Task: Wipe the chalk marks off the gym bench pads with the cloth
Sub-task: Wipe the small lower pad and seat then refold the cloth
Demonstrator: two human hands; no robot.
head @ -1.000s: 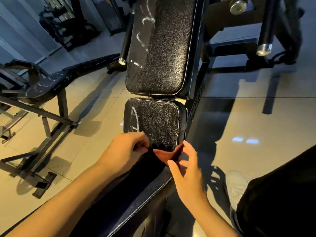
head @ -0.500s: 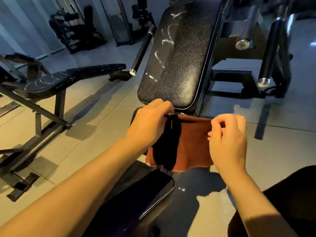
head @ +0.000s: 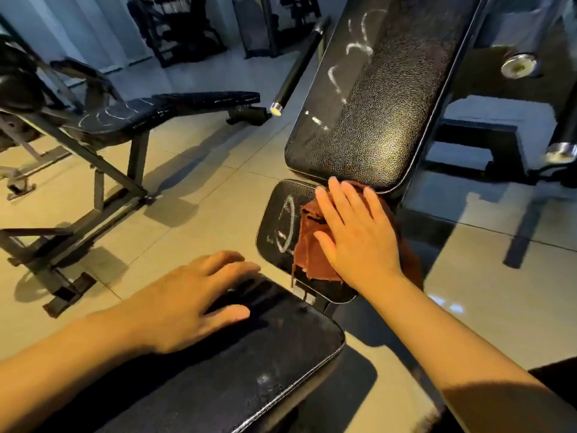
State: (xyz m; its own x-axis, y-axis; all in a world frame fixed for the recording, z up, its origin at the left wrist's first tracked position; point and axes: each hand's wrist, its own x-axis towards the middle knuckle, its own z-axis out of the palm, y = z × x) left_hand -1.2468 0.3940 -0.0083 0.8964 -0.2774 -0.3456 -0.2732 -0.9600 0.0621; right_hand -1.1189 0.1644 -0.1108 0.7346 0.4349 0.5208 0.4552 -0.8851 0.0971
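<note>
A: Cloth (head: 312, 245), rust-brown and bunched, sits at centre frame on the small seat pad (head: 274, 220), pinned under the right hand (head: 356, 232), whose fingers lie straight and spread, pressing flat.

B: And the left hand (head: 187, 295)?

A: Lower left of centre, fingers relaxed and apart, resting on the near pad (head: 249, 370). It holds nothing.

B: Chalk's not gone, though.

A: No. A chalk oval (head: 285, 223) shows just left of the cloth, and chalk streaks (head: 349, 70) run up the back pad (head: 374, 120) toward the top of the frame.

B: What might go wrong?

A: The cloth is crumpled, so I'd guess it could skate over the grain and smear chalk instead of lifting it. A flat palm may also let it slip off the pad's edge.
</note>
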